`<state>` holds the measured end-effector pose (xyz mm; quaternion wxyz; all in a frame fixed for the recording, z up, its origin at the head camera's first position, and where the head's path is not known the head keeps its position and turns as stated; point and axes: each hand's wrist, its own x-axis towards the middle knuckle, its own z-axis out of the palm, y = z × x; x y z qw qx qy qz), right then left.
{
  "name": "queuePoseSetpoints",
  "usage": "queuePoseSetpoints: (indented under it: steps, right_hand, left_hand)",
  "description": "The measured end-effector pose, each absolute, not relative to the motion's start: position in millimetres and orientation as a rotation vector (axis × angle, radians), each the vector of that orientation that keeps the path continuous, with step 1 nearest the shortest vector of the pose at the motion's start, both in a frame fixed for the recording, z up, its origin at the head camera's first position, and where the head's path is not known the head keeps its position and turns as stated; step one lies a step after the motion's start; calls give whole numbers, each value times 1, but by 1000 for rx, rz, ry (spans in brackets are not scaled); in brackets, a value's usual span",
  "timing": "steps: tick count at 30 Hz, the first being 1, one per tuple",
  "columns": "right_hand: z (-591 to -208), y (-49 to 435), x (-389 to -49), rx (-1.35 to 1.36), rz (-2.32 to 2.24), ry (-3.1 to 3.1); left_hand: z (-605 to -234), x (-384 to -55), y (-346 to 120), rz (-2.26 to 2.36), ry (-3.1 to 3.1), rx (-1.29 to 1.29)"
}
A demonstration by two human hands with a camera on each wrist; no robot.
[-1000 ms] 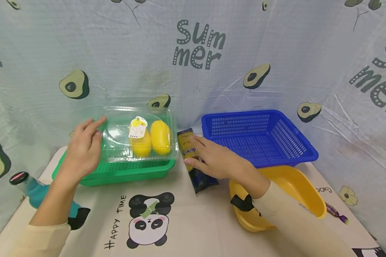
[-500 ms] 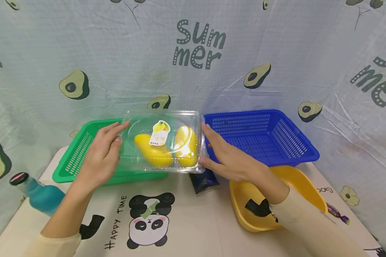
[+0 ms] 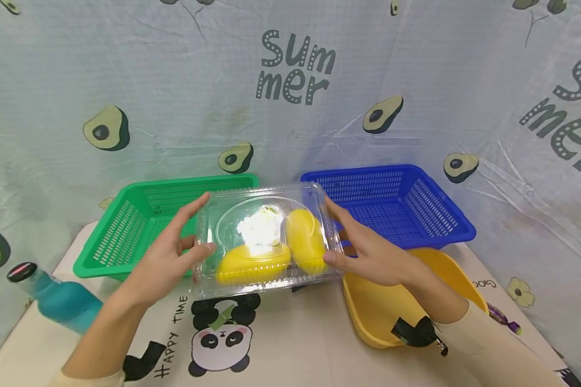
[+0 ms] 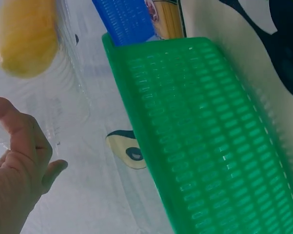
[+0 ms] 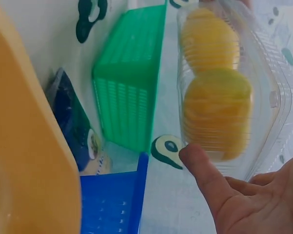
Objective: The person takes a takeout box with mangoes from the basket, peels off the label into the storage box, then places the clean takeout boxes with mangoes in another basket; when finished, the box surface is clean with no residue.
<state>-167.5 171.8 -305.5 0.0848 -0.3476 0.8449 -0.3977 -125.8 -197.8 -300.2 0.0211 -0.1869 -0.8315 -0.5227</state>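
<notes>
A clear plastic clamshell box [image 3: 229, 223] is held up between my two hands, tilted with its lid facing me. Inside lie two yellow mangoes [image 3: 305, 242]; the white label on the lid is washed out by glare. My left hand [image 3: 167, 260] grips the box's left side, thumb in front and fingers behind. On the opposite side my right hand [image 3: 370, 250] holds it, thumb near the lower corner. The right wrist view has the mangoes [image 5: 217, 109] through the ribbed wall, above my right hand [image 5: 263, 204].
A green basket [image 3: 126, 215] stands behind on the left, a blue basket [image 3: 382, 215] on the right. A yellow basin [image 3: 382, 317] is nearer me, a wrapped candy [image 3: 503, 317] beside it. A blue bottle [image 3: 68, 303] stands far left. The box mostly hides a pasta packet [image 5: 70, 117].
The box has moved right and toward me, out from over the green basket, and tilted. My right hand has left the pasta packet and taken hold of the box's right side.
</notes>
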Motion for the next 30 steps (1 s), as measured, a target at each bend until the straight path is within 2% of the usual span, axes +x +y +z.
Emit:
queuePoseSetpoints:
  steps: [15,23,30]
  right_hand:
    - [-316,207,-122,-980,-1114,2561]
    - [-326,210,-113,-911,-1102,2535]
    - [-328,211,-102,-993,-1013,2583]
  left_hand:
    - [-323,-97,-176,-1927,-2562,-623]
    - [-329,-88,-174,-2003,-2578,-577]
    - [-336,-75,-174,-2090,-2548,-548]
